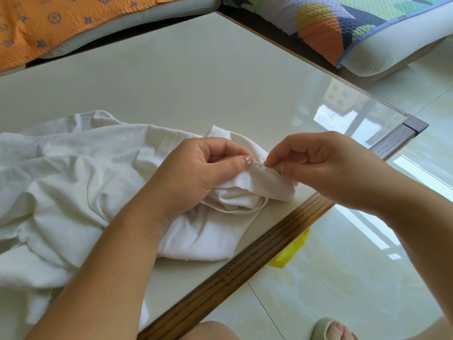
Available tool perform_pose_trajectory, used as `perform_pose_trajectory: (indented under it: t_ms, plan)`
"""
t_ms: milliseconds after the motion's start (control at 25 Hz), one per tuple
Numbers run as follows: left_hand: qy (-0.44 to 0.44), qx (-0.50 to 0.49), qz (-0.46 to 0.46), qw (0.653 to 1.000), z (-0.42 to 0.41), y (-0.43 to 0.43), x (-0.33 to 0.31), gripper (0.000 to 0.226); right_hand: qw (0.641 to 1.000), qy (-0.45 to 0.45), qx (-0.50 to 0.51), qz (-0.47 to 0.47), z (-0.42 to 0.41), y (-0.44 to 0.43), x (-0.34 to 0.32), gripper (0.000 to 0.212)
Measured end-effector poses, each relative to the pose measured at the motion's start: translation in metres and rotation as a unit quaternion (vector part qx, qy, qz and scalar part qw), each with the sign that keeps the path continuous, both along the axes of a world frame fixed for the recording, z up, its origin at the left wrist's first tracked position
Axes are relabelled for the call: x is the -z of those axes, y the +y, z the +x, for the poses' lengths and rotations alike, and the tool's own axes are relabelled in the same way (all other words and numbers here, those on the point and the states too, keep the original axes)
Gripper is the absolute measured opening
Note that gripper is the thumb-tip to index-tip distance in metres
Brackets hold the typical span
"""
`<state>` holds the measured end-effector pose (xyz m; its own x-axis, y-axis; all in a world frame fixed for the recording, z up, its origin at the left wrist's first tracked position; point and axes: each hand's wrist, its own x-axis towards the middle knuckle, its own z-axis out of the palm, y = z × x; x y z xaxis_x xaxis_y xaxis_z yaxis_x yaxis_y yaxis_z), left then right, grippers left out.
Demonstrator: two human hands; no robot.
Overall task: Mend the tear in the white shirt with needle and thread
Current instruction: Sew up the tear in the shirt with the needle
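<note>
The white shirt point(73, 182) lies crumpled on the table, spreading left and toward me. My left hand point(198, 173) grips a bunched fold of the shirt near the table's right edge, thumb pressed on top of the raised ridge of cloth. My right hand point(326, 165) is just right of that ridge, thumb and forefinger pinched together at the cloth, where a tiny tip of the needle point(265, 165) shows. The rest of the needle and the thread are too small to make out. The tear itself is hidden in the fold.
The table point(196, 77) has a pale glossy top and a dark wooden edge point(245, 263) running diagonally on the right. Sofa cushions, orange point(49, 23) and multicoloured point(343, 25), lie beyond it. A yellow object point(289, 253) sits on the tiled floor below the edge. My knee and slippered foot point(331, 330) are at the bottom.
</note>
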<state>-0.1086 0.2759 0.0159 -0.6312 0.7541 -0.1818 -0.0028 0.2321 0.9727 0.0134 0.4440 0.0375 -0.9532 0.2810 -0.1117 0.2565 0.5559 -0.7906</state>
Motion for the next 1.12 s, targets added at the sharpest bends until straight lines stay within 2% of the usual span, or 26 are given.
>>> perform_pose_trajectory:
  t_ms: [360, 640, 800, 920, 1000, 1120]
  plan:
    - [-0.006, -0.002, 0.011, 1.0, 0.004, 0.005, 0.006, 0.007, 0.996, 0.022, 0.013, -0.084, -0.005, -0.003, 0.014, 0.016]
    - [-0.088, -0.021, 0.042, 0.995, 0.006, 0.007, 0.004, 0.007, 0.999, 0.021, 0.012, -0.048, -0.005, -0.012, 0.005, 0.009]
    - [-0.107, -0.029, 0.051, 0.992, 0.009, 0.01, 0.006, 0.015, 0.999, 0.029, 0.014, -0.027, -0.004, -0.022, 0.003, 0.015]
    - [-0.102, -0.03, 0.055, 0.993, 0.009, 0.01, 0.007, 0.019, 0.999, 0.032, 0.038, -0.008, -0.005, -0.028, 0.003, 0.005]
    - [-0.086, -0.024, 0.037, 0.995, 0.01, 0.01, 0.007, 0.02, 0.997, 0.028, 0.066, 0.029, -0.008, -0.028, 0.004, 0.007]
    - [-0.077, -0.024, 0.018, 0.997, 0.01, 0.009, 0.007, 0.003, 0.982, 0.087, 0.16, 0.04, -0.013, -0.018, 0.0, 0.011]
